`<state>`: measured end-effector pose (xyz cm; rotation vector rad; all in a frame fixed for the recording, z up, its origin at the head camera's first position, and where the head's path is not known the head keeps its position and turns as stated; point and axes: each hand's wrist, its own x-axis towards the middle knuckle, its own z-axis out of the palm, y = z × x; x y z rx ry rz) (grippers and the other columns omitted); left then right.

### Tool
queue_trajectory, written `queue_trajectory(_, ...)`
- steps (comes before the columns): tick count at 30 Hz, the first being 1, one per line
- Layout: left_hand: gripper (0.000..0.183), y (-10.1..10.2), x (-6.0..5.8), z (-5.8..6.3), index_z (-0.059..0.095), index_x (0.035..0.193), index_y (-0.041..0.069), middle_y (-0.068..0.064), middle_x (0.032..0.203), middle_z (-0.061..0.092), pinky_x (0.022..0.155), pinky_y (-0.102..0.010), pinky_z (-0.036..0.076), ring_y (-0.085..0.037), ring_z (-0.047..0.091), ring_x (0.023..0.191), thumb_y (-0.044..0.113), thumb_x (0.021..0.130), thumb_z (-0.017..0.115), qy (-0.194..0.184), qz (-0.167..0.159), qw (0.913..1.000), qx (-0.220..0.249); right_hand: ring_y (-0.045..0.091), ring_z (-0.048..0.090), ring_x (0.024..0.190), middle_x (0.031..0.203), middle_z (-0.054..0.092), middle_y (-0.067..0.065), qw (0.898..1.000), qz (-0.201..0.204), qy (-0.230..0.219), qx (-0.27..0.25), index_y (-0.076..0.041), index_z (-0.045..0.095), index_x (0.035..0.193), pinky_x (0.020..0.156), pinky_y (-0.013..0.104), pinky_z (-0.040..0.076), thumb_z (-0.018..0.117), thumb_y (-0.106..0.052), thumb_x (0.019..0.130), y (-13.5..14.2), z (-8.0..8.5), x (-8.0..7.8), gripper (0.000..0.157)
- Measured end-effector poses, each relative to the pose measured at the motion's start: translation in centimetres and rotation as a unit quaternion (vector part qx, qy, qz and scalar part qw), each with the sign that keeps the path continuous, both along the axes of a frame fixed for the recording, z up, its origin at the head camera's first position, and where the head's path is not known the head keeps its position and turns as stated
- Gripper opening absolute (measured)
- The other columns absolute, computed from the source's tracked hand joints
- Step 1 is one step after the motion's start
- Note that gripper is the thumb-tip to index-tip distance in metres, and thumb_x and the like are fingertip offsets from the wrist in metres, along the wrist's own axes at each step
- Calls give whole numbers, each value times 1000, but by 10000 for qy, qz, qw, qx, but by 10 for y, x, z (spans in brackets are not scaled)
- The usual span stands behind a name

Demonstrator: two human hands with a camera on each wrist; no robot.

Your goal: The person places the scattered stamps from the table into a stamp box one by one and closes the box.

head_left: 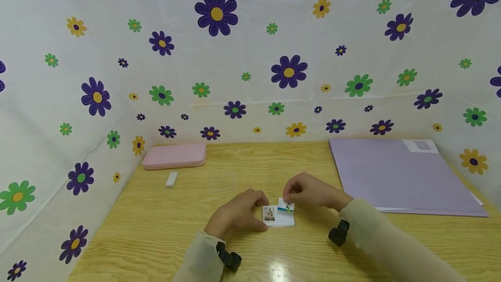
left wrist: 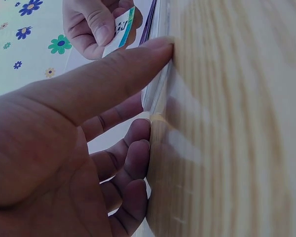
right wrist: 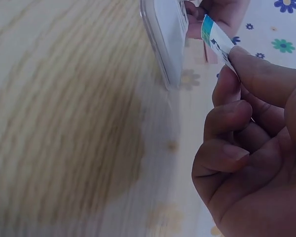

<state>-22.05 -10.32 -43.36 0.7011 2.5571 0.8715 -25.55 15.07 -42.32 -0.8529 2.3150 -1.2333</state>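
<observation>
A small flat clear plastic case [head_left: 285,220] with a white inside lies on the table, a little picture [head_left: 268,213] of a figure at its left end. My left hand [head_left: 240,212] holds the case's left end, thumb at the near edge and fingers at the far side. Between right thumb and forefinger, my right hand [head_left: 311,191] pinches a small white paper slip [head_left: 286,206] with a blue-green edge and black print. The slip is tilted over the right part of the case; the right wrist view shows the slip [right wrist: 217,43] apart from the case [right wrist: 168,44].
Beyond my left hand lies a thin clear plastic sheet [head_left: 223,183]. A white eraser-like block [head_left: 171,179] and a pink case [head_left: 175,156] are at the back left. A large purple folder [head_left: 395,177] with papers under it covers the right side. Flowered cloth [head_left: 250,51] surrounds the wooden table.
</observation>
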Motion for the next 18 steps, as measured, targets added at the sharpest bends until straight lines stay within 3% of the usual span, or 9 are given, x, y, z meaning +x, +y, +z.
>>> queue_trajectory(18, 46, 0, -1, -1, 62, 111, 23, 5, 105, 51, 88, -34, 44, -13, 50, 97, 27, 75, 89, -3, -24, 10000, -82, 13, 57, 74, 82, 66, -3, 9991, 266, 141, 315, -12, 71, 87, 68, 28, 48, 69, -11, 94, -10, -13, 7, 7)
